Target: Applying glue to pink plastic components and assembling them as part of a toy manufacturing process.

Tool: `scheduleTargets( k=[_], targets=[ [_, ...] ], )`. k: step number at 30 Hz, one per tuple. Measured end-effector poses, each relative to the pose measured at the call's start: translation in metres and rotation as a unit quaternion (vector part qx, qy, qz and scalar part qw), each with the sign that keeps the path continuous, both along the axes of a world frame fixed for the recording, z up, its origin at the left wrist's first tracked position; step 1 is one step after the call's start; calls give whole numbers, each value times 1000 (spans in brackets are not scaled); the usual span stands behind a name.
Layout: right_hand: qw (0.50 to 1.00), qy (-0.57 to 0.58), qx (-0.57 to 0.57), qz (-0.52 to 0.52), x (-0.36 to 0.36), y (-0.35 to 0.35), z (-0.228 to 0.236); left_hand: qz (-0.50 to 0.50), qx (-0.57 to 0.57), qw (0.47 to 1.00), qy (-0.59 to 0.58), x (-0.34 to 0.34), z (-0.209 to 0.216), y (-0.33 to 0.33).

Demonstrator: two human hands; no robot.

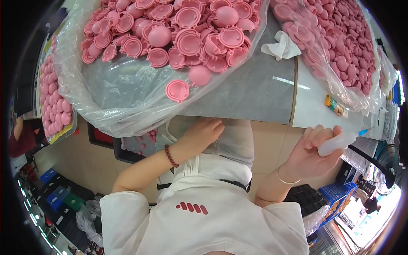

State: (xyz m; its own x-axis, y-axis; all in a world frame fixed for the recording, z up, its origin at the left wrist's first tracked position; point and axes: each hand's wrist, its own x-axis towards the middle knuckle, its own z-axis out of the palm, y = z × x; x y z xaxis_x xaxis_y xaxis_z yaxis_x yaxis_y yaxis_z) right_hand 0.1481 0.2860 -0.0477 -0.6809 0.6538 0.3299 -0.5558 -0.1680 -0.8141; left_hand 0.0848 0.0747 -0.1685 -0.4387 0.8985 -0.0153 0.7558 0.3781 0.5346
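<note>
My right hand (316, 154) is raised at the right, beyond the table's front edge, with its fingers wrapped round a small translucent white squeeze bottle (333, 144). The bottle's thin blue needle tip (363, 132) points right. My left hand (203, 135) rests on my lap just below the table edge, fingers loosely bent and nothing visible in them. In front of it, on a clear plastic sheet (114, 85), lies a heap of pink round plastic shells (187, 40), some hollow side up. One open shell (177, 90) and one domed shell (199, 75) lie nearest me.
A crumpled white tissue (281, 46) and a small yellow-orange item (334, 105) lie on the grey table (259, 93). More pink shells (340, 46) fill a bag at the right. Pink balls (55, 100) stand on a left tray. A black fan (384, 168) is at far right.
</note>
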Motion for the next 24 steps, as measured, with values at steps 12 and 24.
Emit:
scheduleTargets(
  k=[12, 24],
  targets=[
    [969, -207, 56, 126, -26, -74, 28, 140, 421, 717, -538, -23, 127, 3],
    [973, -113, 36, 198, -29, -72, 15, 35, 391, 780, -488, -28, 112, -3]
  ],
)
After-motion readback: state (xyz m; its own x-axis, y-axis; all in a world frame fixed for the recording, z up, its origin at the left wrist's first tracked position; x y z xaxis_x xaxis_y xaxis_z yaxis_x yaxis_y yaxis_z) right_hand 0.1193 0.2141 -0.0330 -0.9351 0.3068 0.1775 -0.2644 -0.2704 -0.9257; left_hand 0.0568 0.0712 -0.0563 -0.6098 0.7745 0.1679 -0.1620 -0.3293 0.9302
